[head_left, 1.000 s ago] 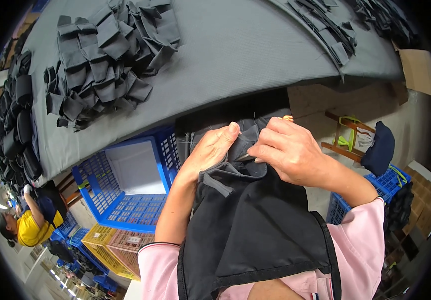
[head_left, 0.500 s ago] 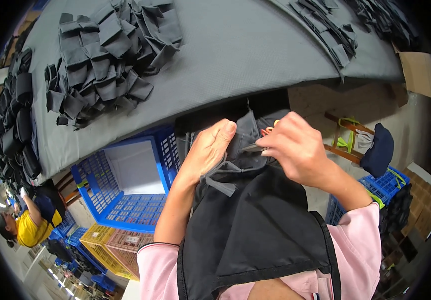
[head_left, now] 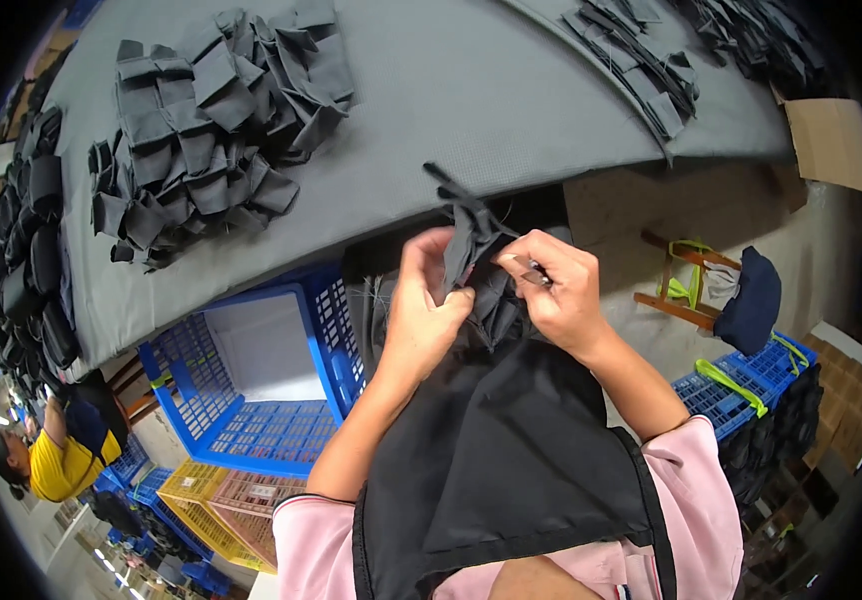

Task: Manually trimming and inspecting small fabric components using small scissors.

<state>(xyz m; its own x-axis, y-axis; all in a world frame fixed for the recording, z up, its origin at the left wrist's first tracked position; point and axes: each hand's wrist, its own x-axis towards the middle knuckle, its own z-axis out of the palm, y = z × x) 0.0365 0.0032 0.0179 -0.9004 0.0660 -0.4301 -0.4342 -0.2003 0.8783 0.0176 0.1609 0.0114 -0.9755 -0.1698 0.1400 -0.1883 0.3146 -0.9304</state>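
Observation:
My left hand [head_left: 417, 312] is closed around a bunched dark grey fabric piece [head_left: 469, 232], held above my lap just off the table's near edge. One narrow end of the cloth sticks up toward the table. My right hand [head_left: 565, 298] is closed beside it, its thumb and fingertips at the right edge of the cloth. Small scissors [head_left: 535, 273] are tucked in that hand, mostly hidden by the fingers. More dark fabric lies below both hands, over the black apron [head_left: 511, 450].
Sewn grey pieces lie heaped on the grey-covered table [head_left: 431, 90]. A blue crate [head_left: 251, 445] stands left of my lap, with yellow and brown crates [head_left: 186, 500] behind. Right are a wooden stool [head_left: 676, 308] and another blue crate [head_left: 721, 390]. A person in yellow [head_left: 71, 465] works far left.
The fabric piece has been turned and raised, and its narrow end now points up. My right hand has moved slightly left and down, and the scissors' orange handle is no longer visible.

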